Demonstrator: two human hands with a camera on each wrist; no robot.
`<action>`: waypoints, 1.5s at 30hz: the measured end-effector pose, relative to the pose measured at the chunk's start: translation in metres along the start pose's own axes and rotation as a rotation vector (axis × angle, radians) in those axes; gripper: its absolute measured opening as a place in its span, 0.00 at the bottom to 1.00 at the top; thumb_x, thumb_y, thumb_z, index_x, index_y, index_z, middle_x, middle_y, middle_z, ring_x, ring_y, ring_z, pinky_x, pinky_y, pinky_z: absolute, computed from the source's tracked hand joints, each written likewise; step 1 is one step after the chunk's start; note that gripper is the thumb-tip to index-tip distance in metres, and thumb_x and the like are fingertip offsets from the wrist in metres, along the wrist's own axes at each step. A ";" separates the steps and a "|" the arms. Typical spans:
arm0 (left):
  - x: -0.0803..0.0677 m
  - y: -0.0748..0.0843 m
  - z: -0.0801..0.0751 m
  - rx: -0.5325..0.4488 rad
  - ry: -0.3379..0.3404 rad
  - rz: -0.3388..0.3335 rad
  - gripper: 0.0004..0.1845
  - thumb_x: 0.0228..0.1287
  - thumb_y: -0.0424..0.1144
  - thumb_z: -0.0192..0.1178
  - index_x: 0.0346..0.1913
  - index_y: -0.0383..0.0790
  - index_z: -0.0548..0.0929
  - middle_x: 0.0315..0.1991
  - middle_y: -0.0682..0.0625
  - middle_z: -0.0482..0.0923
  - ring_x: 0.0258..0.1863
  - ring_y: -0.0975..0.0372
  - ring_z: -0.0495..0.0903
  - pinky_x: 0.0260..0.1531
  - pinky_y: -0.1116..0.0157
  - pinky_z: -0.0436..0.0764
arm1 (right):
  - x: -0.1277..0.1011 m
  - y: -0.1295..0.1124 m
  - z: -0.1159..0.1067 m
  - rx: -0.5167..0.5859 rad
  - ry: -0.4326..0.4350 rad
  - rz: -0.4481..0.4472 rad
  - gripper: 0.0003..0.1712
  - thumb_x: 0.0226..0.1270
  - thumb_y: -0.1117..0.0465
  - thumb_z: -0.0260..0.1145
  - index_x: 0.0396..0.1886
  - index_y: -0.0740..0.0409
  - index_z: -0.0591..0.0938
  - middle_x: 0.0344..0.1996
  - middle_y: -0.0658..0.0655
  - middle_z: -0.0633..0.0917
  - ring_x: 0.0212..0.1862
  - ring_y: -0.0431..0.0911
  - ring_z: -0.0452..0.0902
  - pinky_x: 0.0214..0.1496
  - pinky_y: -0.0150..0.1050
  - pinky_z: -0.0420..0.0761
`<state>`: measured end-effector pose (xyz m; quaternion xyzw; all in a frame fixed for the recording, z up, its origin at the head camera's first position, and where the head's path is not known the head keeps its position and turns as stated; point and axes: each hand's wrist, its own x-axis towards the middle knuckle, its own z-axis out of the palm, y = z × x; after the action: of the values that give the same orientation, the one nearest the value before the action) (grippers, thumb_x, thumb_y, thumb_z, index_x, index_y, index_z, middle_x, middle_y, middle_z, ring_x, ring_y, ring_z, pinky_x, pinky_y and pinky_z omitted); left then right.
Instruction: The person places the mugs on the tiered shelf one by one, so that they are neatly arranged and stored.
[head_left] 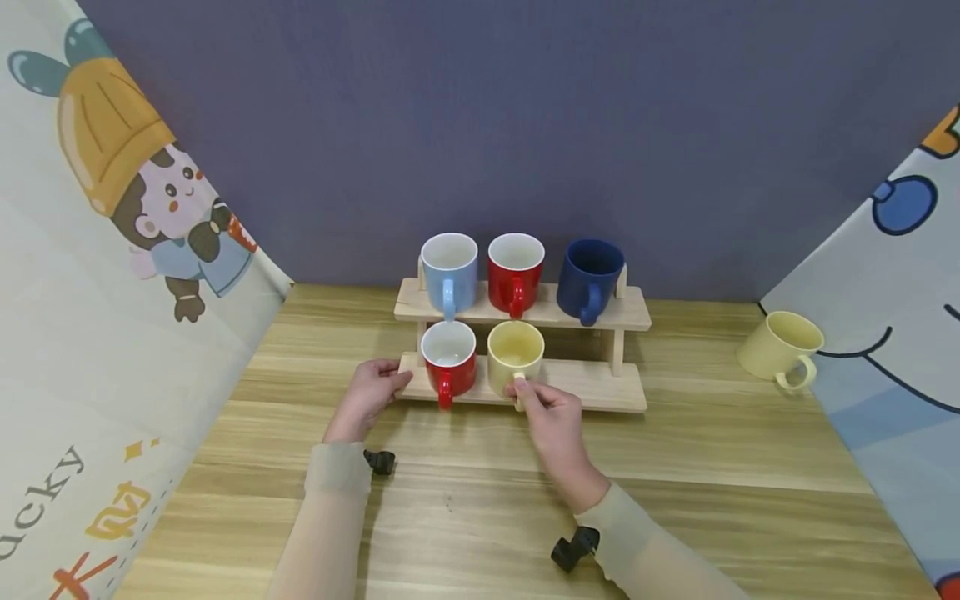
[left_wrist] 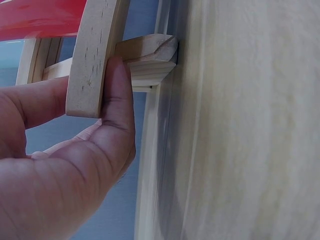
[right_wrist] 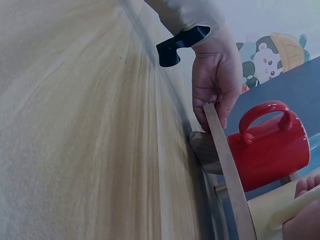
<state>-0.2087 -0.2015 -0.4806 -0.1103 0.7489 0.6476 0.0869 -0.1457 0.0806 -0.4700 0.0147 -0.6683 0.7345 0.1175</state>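
Observation:
My left hand [head_left: 369, 393] pinches the left end of the lower board of a two-tier wooden rack [head_left: 592, 385]; in the left wrist view the thumb and fingers [left_wrist: 117, 95] lie on either side of the board. With my right hand [head_left: 553, 421] I pinch the handle of a yellow mug [head_left: 516, 350] on the lower board. Left of it on the same board is a red mug [head_left: 452, 371], white inside, its handle facing me. On the upper board stand a light blue mug [head_left: 453, 275], another red mug [head_left: 514, 275] and a dark blue mug [head_left: 589, 279].
A second yellow mug [head_left: 780, 346] sits at the right edge of the wooden table [head_left: 465, 517], by the printed side wall [head_left: 885, 350]. Behind the rack rises a dark blue-grey wall [head_left: 510, 125]. A cartoon-printed wall [head_left: 60, 292] borders the left.

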 end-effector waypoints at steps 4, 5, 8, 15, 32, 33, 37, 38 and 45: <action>0.000 0.001 0.000 0.003 0.000 0.000 0.24 0.74 0.30 0.59 0.66 0.19 0.71 0.42 0.41 0.79 0.34 0.62 0.77 0.32 0.70 0.80 | 0.001 0.002 0.001 0.000 -0.003 0.004 0.12 0.72 0.62 0.70 0.35 0.68 0.91 0.32 0.60 0.89 0.42 0.53 0.86 0.45 0.36 0.83; 0.000 0.000 0.000 0.002 0.002 -0.002 0.24 0.74 0.30 0.59 0.66 0.19 0.71 0.42 0.41 0.79 0.34 0.62 0.77 0.32 0.70 0.80 | 0.001 0.002 0.001 -0.003 -0.006 0.005 0.12 0.72 0.62 0.70 0.35 0.68 0.91 0.33 0.60 0.89 0.42 0.53 0.86 0.46 0.36 0.83; 0.000 0.000 0.000 0.008 0.003 -0.004 0.25 0.74 0.30 0.59 0.67 0.19 0.70 0.43 0.41 0.78 0.35 0.62 0.77 0.32 0.70 0.80 | 0.002 0.003 0.000 -0.015 -0.018 0.006 0.12 0.71 0.61 0.71 0.34 0.67 0.91 0.33 0.59 0.90 0.42 0.52 0.87 0.47 0.36 0.83; 0.000 -0.001 -0.001 -0.006 0.007 -0.002 0.24 0.74 0.29 0.59 0.66 0.17 0.70 0.41 0.42 0.78 0.33 0.62 0.76 0.33 0.70 0.80 | 0.001 0.002 -0.005 -0.116 -0.031 0.005 0.16 0.69 0.54 0.73 0.34 0.65 0.91 0.33 0.60 0.89 0.38 0.49 0.84 0.40 0.33 0.80; -0.003 0.003 -0.001 -0.006 0.002 -0.013 0.25 0.74 0.29 0.60 0.67 0.17 0.69 0.43 0.41 0.78 0.34 0.61 0.76 0.33 0.69 0.79 | 0.023 -0.017 -0.078 -0.085 0.147 -0.084 0.11 0.71 0.66 0.70 0.44 0.73 0.87 0.39 0.63 0.88 0.39 0.50 0.85 0.41 0.32 0.83; -0.003 0.003 -0.001 -0.007 0.002 -0.013 0.25 0.74 0.29 0.60 0.67 0.17 0.69 0.43 0.41 0.78 0.34 0.61 0.76 0.32 0.69 0.79 | 0.025 -0.019 -0.084 -0.082 0.162 -0.094 0.11 0.71 0.66 0.69 0.44 0.73 0.87 0.39 0.63 0.88 0.39 0.49 0.86 0.41 0.32 0.83; -0.004 0.003 0.000 -0.011 0.003 -0.011 0.25 0.74 0.29 0.60 0.66 0.16 0.69 0.42 0.41 0.78 0.33 0.62 0.76 0.32 0.69 0.79 | 0.035 -0.028 -0.109 -0.090 0.221 -0.126 0.13 0.71 0.66 0.70 0.46 0.75 0.86 0.39 0.62 0.89 0.40 0.46 0.86 0.43 0.29 0.82; -0.004 0.003 0.000 -0.011 0.003 -0.011 0.25 0.74 0.29 0.60 0.66 0.17 0.69 0.42 0.41 0.78 0.33 0.62 0.76 0.32 0.70 0.79 | 0.038 -0.030 -0.115 -0.086 0.236 -0.128 0.13 0.71 0.66 0.70 0.46 0.75 0.86 0.40 0.62 0.89 0.40 0.45 0.86 0.43 0.29 0.81; -0.004 0.003 0.000 0.005 0.001 -0.015 0.24 0.74 0.29 0.60 0.66 0.18 0.70 0.44 0.40 0.78 0.34 0.61 0.76 0.33 0.69 0.80 | 0.055 -0.041 -0.166 -0.093 0.354 -0.140 0.15 0.69 0.65 0.72 0.47 0.74 0.86 0.37 0.53 0.89 0.40 0.41 0.83 0.44 0.26 0.79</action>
<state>-0.2062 -0.2006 -0.4769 -0.1158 0.7498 0.6450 0.0917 -0.1692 0.2560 -0.4375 -0.0738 -0.6676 0.6840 0.2847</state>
